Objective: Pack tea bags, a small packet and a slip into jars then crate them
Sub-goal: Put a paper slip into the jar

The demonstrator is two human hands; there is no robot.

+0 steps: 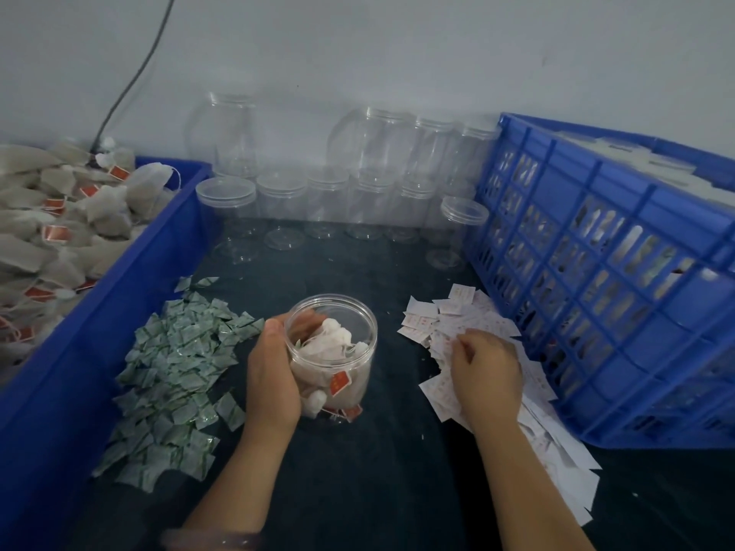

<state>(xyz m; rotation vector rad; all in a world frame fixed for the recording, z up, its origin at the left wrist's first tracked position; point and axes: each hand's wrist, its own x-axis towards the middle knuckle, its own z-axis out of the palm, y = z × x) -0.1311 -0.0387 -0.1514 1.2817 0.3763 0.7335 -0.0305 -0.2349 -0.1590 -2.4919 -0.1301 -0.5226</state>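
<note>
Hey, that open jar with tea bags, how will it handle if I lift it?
Probably light: the jar is clear plastic holding tea bags. Its smooth wall may be slippery. With no lid on, tipping it could spill bags.

One filled jar (334, 351) stands at centre, with about ten empty jars (280, 200) at 12 o'clock, their clear walls overlapping too much for a sure count. There are two blue boxes: one bin (119, 312) at 9 o'clock and one crate (572, 188) at 3 o'clock. Tea bags (59, 232) at 10 o'clock, packets (179, 371) at 8 o'clock and slips (457, 312) at 4 o'clock lie in heaps beyond counting, and one cable (131, 81) hangs at 11 o'clock.
</note>
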